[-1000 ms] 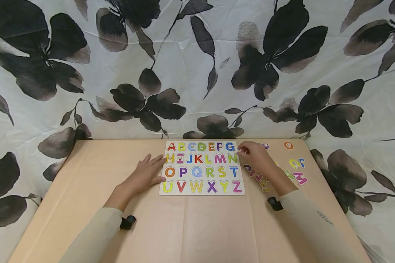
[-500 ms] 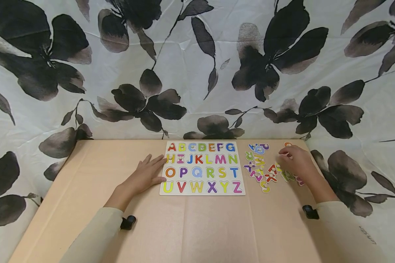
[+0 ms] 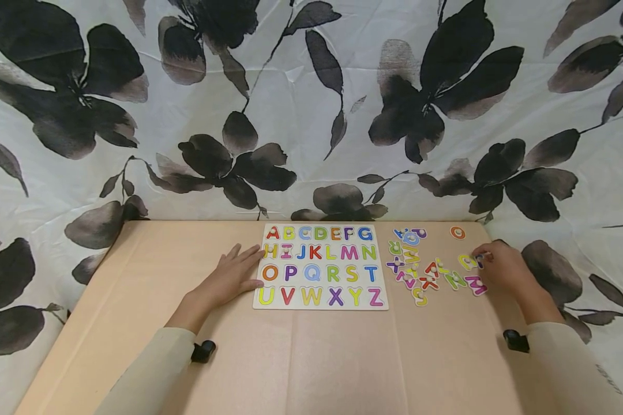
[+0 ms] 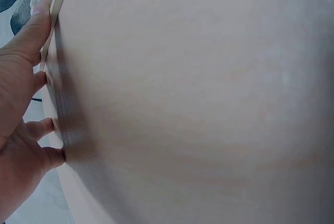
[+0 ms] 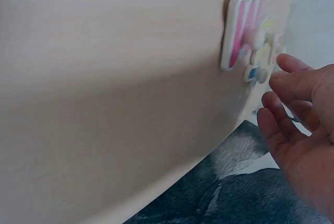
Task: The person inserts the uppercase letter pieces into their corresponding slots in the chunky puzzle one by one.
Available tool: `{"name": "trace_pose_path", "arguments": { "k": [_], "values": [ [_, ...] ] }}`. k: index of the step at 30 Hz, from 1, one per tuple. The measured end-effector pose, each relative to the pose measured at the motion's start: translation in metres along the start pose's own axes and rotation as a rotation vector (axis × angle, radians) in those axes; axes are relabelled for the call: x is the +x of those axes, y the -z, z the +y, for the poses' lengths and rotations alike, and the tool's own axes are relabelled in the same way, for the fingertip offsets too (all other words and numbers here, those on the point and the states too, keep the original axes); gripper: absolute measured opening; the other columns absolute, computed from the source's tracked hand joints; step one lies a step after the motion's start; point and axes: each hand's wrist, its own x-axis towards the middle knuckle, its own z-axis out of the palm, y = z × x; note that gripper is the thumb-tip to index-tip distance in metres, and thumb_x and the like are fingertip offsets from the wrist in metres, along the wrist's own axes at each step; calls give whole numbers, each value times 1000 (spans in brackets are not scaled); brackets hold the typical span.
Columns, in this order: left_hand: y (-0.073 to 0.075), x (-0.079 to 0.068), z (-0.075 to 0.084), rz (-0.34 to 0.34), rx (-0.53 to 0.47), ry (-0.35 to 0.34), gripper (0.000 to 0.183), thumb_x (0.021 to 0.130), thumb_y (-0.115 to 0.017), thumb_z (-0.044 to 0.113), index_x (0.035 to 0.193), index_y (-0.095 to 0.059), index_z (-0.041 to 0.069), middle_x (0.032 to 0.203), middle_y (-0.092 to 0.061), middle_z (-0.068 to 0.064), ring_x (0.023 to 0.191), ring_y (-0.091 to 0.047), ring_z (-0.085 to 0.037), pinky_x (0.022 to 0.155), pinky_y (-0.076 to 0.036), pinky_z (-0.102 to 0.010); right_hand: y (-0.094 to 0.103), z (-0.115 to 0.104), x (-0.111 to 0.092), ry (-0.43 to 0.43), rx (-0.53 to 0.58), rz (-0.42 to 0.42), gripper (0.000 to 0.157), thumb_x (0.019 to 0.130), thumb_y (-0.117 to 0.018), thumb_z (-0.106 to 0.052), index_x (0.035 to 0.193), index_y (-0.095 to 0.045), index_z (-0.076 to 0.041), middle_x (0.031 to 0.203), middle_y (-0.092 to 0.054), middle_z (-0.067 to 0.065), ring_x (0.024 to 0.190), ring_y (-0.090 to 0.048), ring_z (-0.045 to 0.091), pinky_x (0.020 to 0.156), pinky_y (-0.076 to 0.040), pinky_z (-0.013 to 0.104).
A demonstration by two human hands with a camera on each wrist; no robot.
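Note:
The white alphabet puzzle board [image 3: 321, 309] lies at the far middle of the table, with rows of coloured letters A to Z. My left hand [image 3: 233, 275] rests at its left edge with the fingers spread; in the left wrist view the thumb [image 4: 34, 31] lies over the board's edge. My right hand [image 3: 506, 270] is over the right end of the loose letters, its fingers loosely bent. In the right wrist view, the fingertips are right beside the knob of a small blue letter piece [image 5: 251, 72], near the pink M piece [image 5: 237, 33]. Nothing shows between those fingers.
Several loose knobbed letter pieces [image 3: 430, 276] lie between the board and my right hand, some overlapping. An orange O piece [image 3: 457, 233] lies apart near the table's far edge. A floral cloth [image 3: 327, 115] hangs behind the table [image 3: 337, 363].
My right hand has moved from the board's right edge, across the loose letters, to their far right beside the blue piece. My left hand stays at the board's left edge.

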Motion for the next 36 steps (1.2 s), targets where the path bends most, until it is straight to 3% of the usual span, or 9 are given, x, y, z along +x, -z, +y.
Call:
{"name": "trace_pose_path", "arguments": {
  "k": [9, 20, 26, 36],
  "values": [
    [-2, 1, 0, 3, -3, -5, 81, 94, -73, 45, 158, -41, 9, 166, -36, -16, 151, -20, -60, 112, -20, -84, -8, 11, 3, 7, -14, 14, 19, 97, -61, 2, 113, -70, 4, 108, -62, 29, 96, -55, 43, 86, -49, 64],
    [-2, 2, -1, 2, 1, 0, 80, 94, -73, 45, 159, -41, 10, 166, -35, -16, 152, -19, -59, 111, -20, -84, 1, 1, -1, 5, -7, 43, 18, 96, -63, -1, 113, -69, 2, 103, -64, 25, 90, -57, 37, 83, -52, 59],
    [-2, 1, -1, -4, 6, 12, 80, 94, -73, 45, 159, -41, 10, 167, -35, -16, 152, -19, -58, 113, -19, -83, 6, -17, 0, 38, 9, 62, 17, 99, -64, -5, 114, -68, 1, 103, -67, 22, 89, -57, 34, 78, -52, 49],
    [-3, 2, -2, 2, -2, 2, 81, 94, -73, 45, 159, -41, 10, 167, -35, -15, 152, -19, -58, 113, -19, -82, 4, -59, 1, 131, 51, 97, 13, 99, -69, -12, 108, -71, -2, 96, -72, 15, 86, -63, 29, 74, -53, 44]
  ]
}}
